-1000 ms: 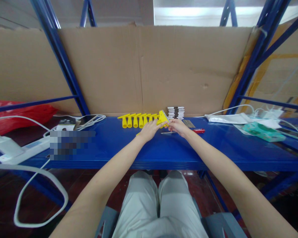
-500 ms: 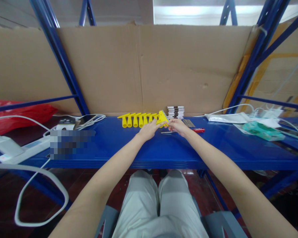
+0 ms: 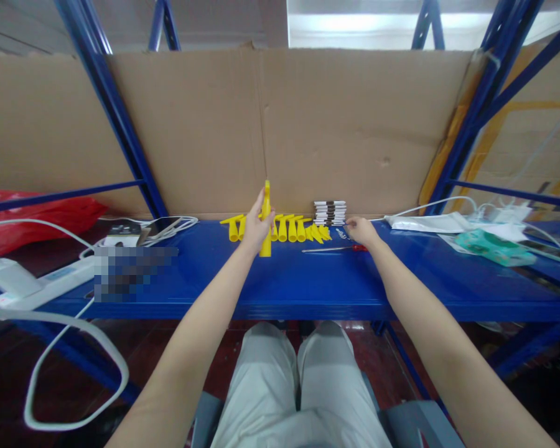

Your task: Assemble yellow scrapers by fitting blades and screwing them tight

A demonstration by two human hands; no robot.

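My left hand (image 3: pixel 256 227) is closed around a yellow plastic scraper (image 3: pixel 266 218), held upright just above the blue shelf. Behind and beside it stands a row of yellow scraper handles (image 3: pixel 292 230), partly covered by that hand. To their right lie several small yellow pieces (image 3: pixel 318 233). My right hand (image 3: pixel 363 231) reaches down beside the stack of white packets (image 3: pixel 330 213), its fingers pinched at small metal parts (image 3: pixel 341 233). What they hold, if anything, is hidden. Just under that hand, a screwdriver with a red handle (image 3: pixel 329 249) lies on the shelf.
A tall cardboard sheet (image 3: pixel 336 130) closes off the back of the blue shelf (image 3: pixel 280 283). At left are a white power strip (image 3: pixel 51 283), cables and a red bag (image 3: pixel 42 218). A green packet (image 3: pixel 494 247) and more cables lie at right.
My hands have parted. The left has moved left and raised the scraper upright. The right has shifted right to the small metal parts. More of the yellow pieces and the screwdriver shaft now show.
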